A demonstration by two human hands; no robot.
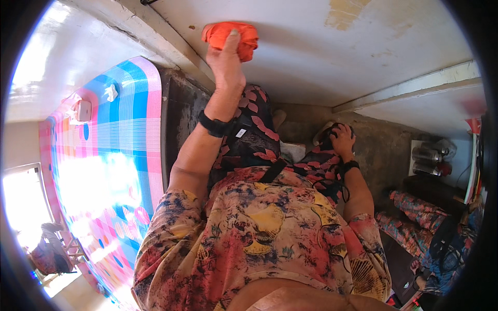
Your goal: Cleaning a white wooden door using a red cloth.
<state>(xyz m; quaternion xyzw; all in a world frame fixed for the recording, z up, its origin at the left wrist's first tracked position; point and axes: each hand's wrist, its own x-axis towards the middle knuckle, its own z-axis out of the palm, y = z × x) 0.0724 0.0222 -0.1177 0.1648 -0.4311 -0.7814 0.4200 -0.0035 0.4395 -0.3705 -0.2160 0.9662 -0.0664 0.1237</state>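
Note:
My left hand (227, 58) grips a crumpled orange cloth (233, 37), thumb on top. The cloth is pressed against a large white painted panel (295, 54) in front of me, marked by a worn yellowish patch (346, 11). My right hand (343, 140) rests with fingers spread over my right knee, on dark leaf-print trousers (258, 124); it holds nothing that I can see. Dark bands circle both wrists, and a black cable (344, 190) loops near the right one.
Left stands a bed or table-like surface with a glossy checked cover (136, 101), bearing a tissue box (83, 111) and crumpled tissue (111, 92). Pale wooden strips (420, 83) edge the panel. Right are glass jars (426, 154) and a person in patterned clothing (420, 221).

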